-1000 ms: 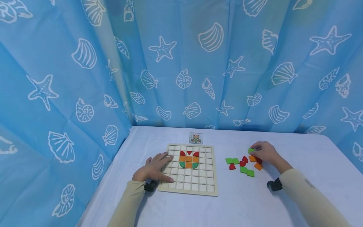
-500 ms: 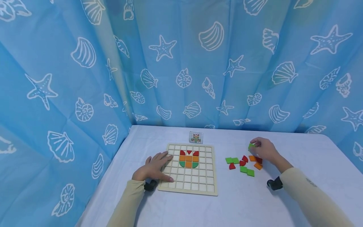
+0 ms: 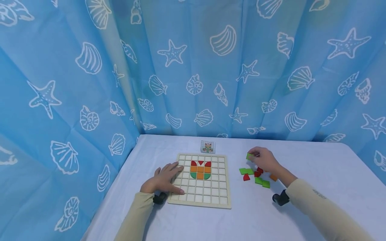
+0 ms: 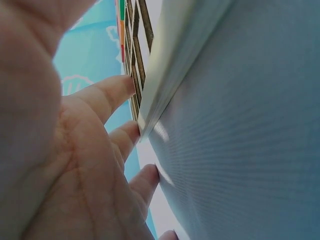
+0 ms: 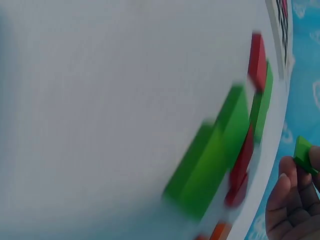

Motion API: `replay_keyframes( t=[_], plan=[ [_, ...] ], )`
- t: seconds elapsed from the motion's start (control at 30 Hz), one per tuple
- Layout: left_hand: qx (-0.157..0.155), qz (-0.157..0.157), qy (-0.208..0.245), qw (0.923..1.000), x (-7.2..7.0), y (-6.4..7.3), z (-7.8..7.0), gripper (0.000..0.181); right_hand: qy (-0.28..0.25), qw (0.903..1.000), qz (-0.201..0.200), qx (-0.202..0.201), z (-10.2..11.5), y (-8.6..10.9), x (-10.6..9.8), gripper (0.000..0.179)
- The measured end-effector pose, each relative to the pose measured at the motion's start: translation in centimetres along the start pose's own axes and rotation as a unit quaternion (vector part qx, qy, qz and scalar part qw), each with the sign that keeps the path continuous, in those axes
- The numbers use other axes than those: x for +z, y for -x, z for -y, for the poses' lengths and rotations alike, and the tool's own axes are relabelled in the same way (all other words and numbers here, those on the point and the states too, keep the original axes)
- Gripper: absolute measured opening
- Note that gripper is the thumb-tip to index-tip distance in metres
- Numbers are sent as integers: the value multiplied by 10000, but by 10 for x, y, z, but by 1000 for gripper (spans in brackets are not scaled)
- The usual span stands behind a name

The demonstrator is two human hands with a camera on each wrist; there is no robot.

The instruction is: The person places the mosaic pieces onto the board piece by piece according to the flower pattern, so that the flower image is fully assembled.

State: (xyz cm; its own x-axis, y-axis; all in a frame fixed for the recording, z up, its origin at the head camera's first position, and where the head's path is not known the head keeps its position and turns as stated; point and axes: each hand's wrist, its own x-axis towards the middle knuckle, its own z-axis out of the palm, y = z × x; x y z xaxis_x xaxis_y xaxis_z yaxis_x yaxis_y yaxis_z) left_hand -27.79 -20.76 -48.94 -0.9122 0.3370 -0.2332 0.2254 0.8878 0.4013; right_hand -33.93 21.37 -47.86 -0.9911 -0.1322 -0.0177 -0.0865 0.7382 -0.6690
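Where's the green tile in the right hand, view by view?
Head: green tile right of centre, below mid-height, in the right hand.
Left wrist: not in it.
Right wrist: green tile at the right edge, below mid-height.
Landmark: blue curtain; head top, left wrist upper left, right wrist right side.

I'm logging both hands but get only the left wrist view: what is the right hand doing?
Observer: The right hand pinches a green tile, lifted off the table.
Operator: What lies near it?
Observer: Loose red, green and orange pieces, to the right of the grid board.
Operator: Anything beyond the board's far edge?
Observer: Yes, a small pattern card printed with a coloured design on a grid.
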Motion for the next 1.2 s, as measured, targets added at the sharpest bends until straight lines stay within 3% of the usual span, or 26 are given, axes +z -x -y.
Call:
replay_keyframes(
  t=[0.33, 0.8, 1.2],
  plan=[
    [34, -2, -28, 10000, -1, 0, 0, 102, 64, 9993, 173, -322, 36, 3, 40, 19],
    [63, 22, -65, 10000, -5, 2, 0, 101, -349, 9917, 712, -1013, 94, 17, 83, 9],
    [113, 3, -74, 9999, -1, 0, 2, 102, -535, 9772, 1134, -1712, 115, 26, 115, 8]
  ],
)
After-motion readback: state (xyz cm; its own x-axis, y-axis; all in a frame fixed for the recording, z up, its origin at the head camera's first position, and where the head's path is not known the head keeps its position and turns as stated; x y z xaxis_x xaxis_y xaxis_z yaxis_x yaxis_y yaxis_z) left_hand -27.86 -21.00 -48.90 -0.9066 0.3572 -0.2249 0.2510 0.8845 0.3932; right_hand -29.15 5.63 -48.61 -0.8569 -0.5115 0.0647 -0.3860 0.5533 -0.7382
